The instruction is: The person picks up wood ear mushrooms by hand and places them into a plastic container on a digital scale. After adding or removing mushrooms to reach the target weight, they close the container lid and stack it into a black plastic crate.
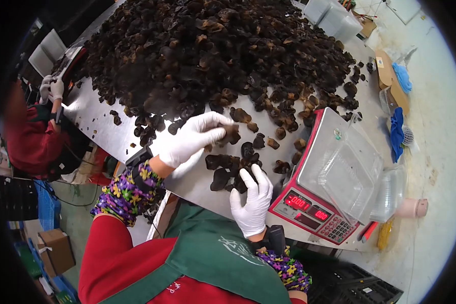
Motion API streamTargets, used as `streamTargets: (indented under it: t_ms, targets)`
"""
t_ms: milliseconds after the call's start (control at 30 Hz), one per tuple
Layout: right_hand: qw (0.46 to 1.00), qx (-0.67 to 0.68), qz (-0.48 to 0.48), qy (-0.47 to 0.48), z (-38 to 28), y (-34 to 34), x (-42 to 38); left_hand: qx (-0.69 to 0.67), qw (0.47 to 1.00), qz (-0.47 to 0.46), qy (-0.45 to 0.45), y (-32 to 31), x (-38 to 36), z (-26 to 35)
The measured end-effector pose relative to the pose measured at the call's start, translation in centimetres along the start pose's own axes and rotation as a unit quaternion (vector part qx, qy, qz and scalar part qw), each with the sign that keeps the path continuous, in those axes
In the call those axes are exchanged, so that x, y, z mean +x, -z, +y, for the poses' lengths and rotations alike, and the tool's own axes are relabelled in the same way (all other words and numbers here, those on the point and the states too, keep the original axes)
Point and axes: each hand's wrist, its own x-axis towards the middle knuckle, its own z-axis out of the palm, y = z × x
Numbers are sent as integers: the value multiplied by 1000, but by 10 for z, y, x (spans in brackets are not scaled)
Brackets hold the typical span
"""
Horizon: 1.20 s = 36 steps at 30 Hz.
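My left hand, in a white glove, pinches a brown piece of dried fungus between thumb and fingers, just above the metal table. My right hand, also gloved, has its fingers apart and rests beside a small cluster of dark pieces, its fingertips close to them. Beyond both hands rises a large heap of dark dried fungus. Right of my right hand is a red scale with lit digits, and a clear plastic container lies on its plate.
More clear containers stand beyond the scale, near a pink roll. Blue cloths lie at the right. Another person with gloved hands works at the far left. A black crate is below the table edge.
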Motion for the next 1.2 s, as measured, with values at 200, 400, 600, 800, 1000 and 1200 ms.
streamTargets:
  t_ms: [200, 400, 600, 800, 1000, 1200]
  targets:
    - [916, 345, -52, -198, -26, 21, 16, 157, 981, -4, -115, -32, -35, -12]
    - [862, 454, -36, -222, -18, 18, 22, 154, 980, -24, -125, -47, -54, -14]
    - [880, 420, -6, -223, -14, 16, 17, 104, 988, -35, -109, -46, -57, -24]
    - [867, 442, -16, -230, -20, 17, 15, 79, 997, 8, -7, -51, -57, -12]
    - [901, 393, -27, -181, -13, 17, 12, 135, 990, -23, 24, -50, -56, -8]
    - [899, 407, -26, -157, -22, 8, 6, 58, 988, -128, 61, -47, -55, -13]
